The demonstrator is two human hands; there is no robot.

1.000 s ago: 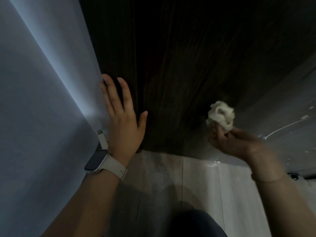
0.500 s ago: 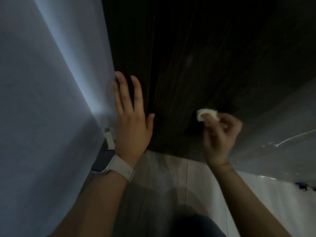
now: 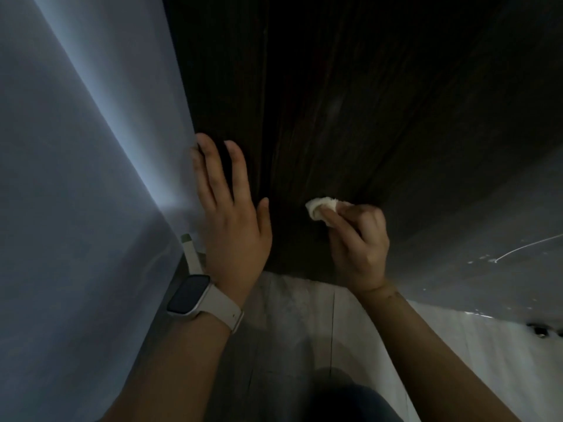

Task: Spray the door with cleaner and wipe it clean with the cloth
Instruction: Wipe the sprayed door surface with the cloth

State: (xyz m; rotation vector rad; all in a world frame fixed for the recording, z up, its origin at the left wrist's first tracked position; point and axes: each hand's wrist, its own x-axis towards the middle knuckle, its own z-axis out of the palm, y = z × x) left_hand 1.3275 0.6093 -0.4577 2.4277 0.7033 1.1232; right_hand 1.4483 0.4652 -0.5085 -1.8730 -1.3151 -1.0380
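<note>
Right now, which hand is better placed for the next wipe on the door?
Right. The right hand pinches the wadded cloth at the dark door near its bottom edge. The left hand lies flat with straight fingers at the door's left edge, beside the wall, and holds nothing.

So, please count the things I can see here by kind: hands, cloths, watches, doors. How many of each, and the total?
Hands: 2, the left hand and the right hand
Cloth: 1
Watch: 1
Door: 1
Total: 5
</note>
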